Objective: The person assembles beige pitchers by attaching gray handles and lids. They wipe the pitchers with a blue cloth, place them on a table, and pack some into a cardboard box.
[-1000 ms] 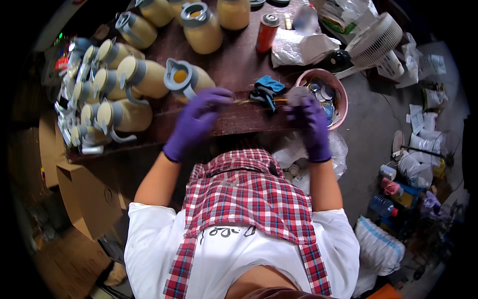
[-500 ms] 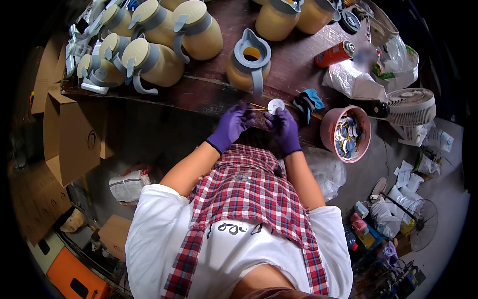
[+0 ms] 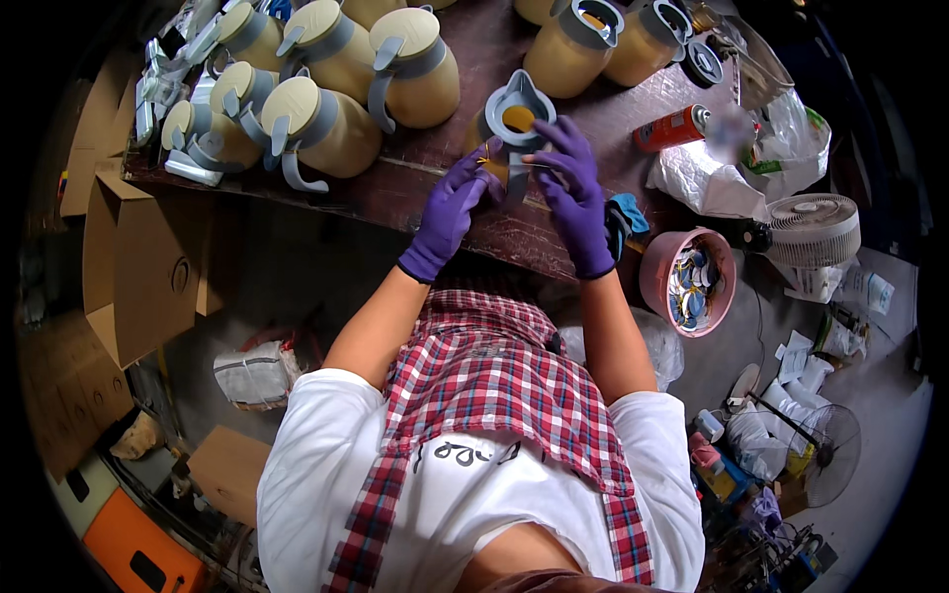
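Observation:
A cream jug with a grey collar stands near the table's front edge, its lid off and its grey handle toward me. Both my hands wear purple gloves. My left hand is left of the handle, closed in a pinch on a thin yellow string. To the right of the handle, my right hand has its fingers bent, the tips close to the handle and collar. What those fingertips hold is hidden. The round white tag cannot be seen now.
Several lidded jugs stand at left; open jugs stand at the back. A red spray can lies at right. A pink bucket holds round tags. Behind my right wrist is a blue-and-black cloth item. A fan is farther right.
Both hands have moved forward from the table edge to either side of the jug's handle. The round white tag, seen in my right hand before, is out of sight.

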Demonstrator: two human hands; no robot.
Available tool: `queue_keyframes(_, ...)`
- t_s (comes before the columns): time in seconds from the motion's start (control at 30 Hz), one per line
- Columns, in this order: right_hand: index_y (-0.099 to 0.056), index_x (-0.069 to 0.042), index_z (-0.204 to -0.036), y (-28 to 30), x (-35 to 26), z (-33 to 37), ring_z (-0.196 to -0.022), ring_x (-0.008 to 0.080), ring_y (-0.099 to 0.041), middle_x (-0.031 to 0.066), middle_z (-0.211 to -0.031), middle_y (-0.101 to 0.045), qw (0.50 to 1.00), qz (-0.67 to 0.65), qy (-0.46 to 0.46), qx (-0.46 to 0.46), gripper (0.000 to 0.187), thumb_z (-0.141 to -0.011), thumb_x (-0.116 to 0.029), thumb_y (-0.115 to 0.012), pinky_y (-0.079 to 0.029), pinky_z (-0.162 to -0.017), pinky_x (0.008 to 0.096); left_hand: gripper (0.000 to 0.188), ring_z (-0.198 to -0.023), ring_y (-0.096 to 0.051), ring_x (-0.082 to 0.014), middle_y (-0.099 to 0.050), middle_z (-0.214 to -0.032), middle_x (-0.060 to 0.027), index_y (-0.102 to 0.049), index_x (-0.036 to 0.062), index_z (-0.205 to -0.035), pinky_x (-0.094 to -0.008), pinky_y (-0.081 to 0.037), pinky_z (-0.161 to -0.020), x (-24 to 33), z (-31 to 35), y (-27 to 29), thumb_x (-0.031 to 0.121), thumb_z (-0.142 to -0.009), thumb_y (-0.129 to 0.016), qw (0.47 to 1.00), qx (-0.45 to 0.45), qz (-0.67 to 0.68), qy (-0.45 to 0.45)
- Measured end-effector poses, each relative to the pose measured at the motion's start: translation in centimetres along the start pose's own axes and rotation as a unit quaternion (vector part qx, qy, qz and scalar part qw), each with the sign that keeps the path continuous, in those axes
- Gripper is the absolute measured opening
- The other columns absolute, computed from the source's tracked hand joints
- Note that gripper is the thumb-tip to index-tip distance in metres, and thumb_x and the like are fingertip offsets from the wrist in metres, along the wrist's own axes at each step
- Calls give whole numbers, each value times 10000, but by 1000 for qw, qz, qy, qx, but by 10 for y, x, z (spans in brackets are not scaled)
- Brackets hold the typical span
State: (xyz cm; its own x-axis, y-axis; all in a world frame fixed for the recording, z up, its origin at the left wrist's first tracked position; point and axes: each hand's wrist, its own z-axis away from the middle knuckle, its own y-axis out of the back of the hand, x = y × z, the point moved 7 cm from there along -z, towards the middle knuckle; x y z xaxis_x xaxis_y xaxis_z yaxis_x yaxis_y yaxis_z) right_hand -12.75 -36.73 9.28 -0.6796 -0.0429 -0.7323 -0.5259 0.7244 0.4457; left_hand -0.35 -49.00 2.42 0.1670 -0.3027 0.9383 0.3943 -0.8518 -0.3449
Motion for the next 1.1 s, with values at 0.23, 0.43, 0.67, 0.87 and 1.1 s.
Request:
queue_keyframes(0.23,-719,-172,-1122,-21,-19,-13,-1334,314,-514,7,-1222,-672,975,215,24,-43,277,-849,-204,-750,-345,-1097,493,323,-800,-645,-203,-701,-900,-30,-771,187,-1193,-357,-512,-758,63,-9,-2,180,-871,-783,810,56,-529,-246)
queue_keyframes(0.43,-711,-195,-1265,-23,-17,-8,-1319,317,-523,25,-1221,-666,981,186,14,-50,411,-860,-254,-740,-393,-1090,460,288,-836,-623,-275,-643,-852,-43,-784,216,-1093,-401,-483,-752,69,-24,0,198,-806,-784,841,4,-466,-274)
queue_keyframes(0.67,-612,-153,-1411,-17,-13,0,-1321,338,-521,82,-1245,-666,989,149,14,-5,557,-876,-285,-695,-417,-1116,468,239,-1001,-617,-208,-643,-1056,-55,-742,82,-1183,-329,-505,-887,102,-63,68,34,-980,-627,870,81,-418,-248)
queue_keyframes(0.87,-589,-139,-1428,7,-21,71,-1333,348,-536,121,-1374,-632,994,-35,-34,100,570,-874,-206,-706,-403,-1142,481,524,-1197,-588,-204,-575,-1373,-148,-367,37,-1547,-337,-474,-1032,-16,-14,108,133,-1061,-538,986,131,-102,1)
queue_keyframes(1.1,-694,-39,-1118,59,-5,414,-996,177,-692,88,-1065,-715,772,68,-415,477,194,-993,-9,-549,-532,-907,289,514,-1292,-557,-274,-541,-1410,-159,-378,21,-1534,-408,-476,-1078,-42,54,92,142,-1058,-530,924,-44,-307,223)
